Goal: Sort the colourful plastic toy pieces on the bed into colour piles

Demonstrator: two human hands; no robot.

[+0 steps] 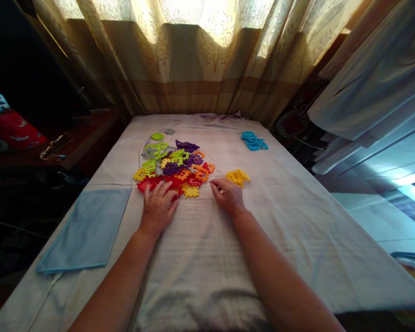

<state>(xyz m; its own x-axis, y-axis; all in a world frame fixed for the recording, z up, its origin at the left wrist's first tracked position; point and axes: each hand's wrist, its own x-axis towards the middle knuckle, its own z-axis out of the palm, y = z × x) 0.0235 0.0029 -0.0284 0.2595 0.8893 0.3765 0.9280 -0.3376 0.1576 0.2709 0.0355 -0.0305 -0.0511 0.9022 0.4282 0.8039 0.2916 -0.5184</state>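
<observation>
Left hand (pixel 158 206): palm down, fingers spread wide, fingertips resting on red pieces at the near-left edge of the mixed pile (pixel 180 168). Right hand (pixel 229 196): fingers curled, thumb and index finger drawn narrow, positioned just right of the pile and at the near side of the yellow group (pixel 238 177). Whether its fingertips meet or pinch a piece cannot be told.

The mixed pile consists of flat, notched-edge pieces in red, orange, yellow, purple, green and grey, overlapping at the middle of the cloth-covered table (pixel 283 249). One yellow piece (pixel 191 191) lies flat at the near edge of the pile. A green piece (pixel 157 136) and a grey piece (pixel 169 132) lie beyond it, toward the curtain (pixel 193 69). The blue group (pixel 253 141) is located at the far right, well apart from the pile. A light-blue cloth item (pixel 90 230) lies flat to the left.
</observation>
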